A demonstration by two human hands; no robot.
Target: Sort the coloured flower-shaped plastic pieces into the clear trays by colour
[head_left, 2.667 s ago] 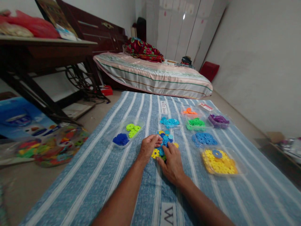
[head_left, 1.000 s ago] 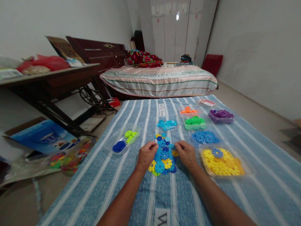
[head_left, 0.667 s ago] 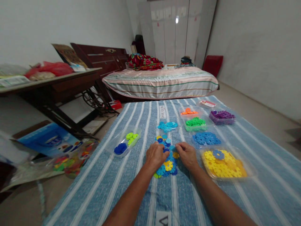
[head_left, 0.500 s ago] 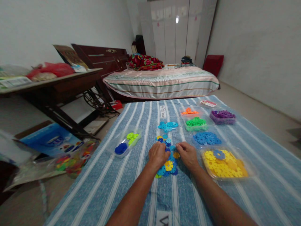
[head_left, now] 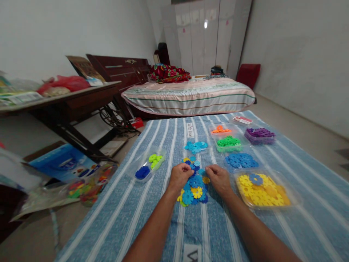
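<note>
A loose pile of blue and yellow snowflake discs (head_left: 194,187) lies on the blue striped cloth (head_left: 152,203) in front of me. My left hand (head_left: 179,176) rests at the pile's left edge with its fingers curled in a pinch. At the pile's right edge, my right hand (head_left: 219,179) has its fingers curled too. What either hand holds is hidden. A clear tray of yellow discs (head_left: 263,190) with one blue disc on top sits just right of my right hand.
More clear trays hold blue discs (head_left: 241,160), green discs (head_left: 228,142), orange discs (head_left: 220,129), purple discs (head_left: 259,133) and light blue discs (head_left: 196,146). A tray (head_left: 148,166) at left holds dark blue and lime discs. A bag of mixed discs (head_left: 89,183), a dark table (head_left: 62,105) and a bed (head_left: 188,94) surround the cloth.
The camera swung left and straightened over the cloth. My left hand reached into the pile, then drew back to its left edge; my right hand stayed at the pile's right edge.
</note>
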